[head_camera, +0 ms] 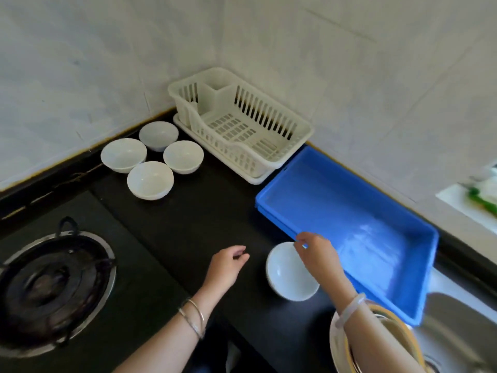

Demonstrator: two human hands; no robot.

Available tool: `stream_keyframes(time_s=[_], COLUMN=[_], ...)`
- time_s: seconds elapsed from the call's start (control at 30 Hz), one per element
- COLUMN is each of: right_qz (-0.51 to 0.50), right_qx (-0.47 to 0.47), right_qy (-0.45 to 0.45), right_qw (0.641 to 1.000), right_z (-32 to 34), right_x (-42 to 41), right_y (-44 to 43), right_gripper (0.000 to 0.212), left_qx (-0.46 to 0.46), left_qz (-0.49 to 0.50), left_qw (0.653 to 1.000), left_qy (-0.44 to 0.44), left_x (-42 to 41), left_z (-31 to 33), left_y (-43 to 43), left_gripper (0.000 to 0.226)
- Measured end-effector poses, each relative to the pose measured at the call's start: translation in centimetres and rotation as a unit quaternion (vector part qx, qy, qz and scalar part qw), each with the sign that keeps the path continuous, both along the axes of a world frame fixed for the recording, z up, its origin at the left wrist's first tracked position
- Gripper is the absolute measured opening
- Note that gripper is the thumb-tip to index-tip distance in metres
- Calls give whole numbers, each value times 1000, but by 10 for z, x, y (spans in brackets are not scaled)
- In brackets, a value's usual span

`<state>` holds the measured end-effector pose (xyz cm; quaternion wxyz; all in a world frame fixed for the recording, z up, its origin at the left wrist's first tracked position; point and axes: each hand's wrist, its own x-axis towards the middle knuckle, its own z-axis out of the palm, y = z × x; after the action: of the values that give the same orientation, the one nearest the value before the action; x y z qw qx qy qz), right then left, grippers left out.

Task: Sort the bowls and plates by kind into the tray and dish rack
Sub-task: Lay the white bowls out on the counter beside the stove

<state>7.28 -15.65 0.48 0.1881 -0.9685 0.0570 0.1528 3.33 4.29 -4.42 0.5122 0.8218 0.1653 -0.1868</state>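
Observation:
A white bowl (289, 275) sits tilted at the near edge of the black counter, and my right hand (317, 254) pinches its far rim. My left hand (228, 265) hovers just left of it, fingers loosely curled, holding nothing. Several more white bowls (150, 180) stand grouped at the back left. The cream dish rack (242, 125) in the corner holds nothing. Beside it on the right lies the blue tray (349, 224), which also holds nothing. Under my right forearm stands a stack of plates (338, 343) with yellow rims.
A gas burner with a dark pan support (51, 286) fills the left foreground. A steel sink (462, 332) lies at the lower right. Tiled walls close the corner behind the rack. A white shelf with green items (481, 200) is at the far right.

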Motion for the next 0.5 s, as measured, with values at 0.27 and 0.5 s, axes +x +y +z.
stream_keyframes(time_s=[0.27,0.5], right_qz=[-58,-117], right_qx=[-30,-16], right_qy=[18,12], right_qw=[998,993], right_z=[-22,-22], right_x=[-39,-36], right_y=[-39,-39], right_gripper=[23,10], left_qx=[57,-3], left_qz=[-72,-36], left_qw=[996,999], left_qy=[2,39], left_x=[-18,-18], left_z=[-6,-14], left_y=[-48,-55], left_gripper=[48,47])
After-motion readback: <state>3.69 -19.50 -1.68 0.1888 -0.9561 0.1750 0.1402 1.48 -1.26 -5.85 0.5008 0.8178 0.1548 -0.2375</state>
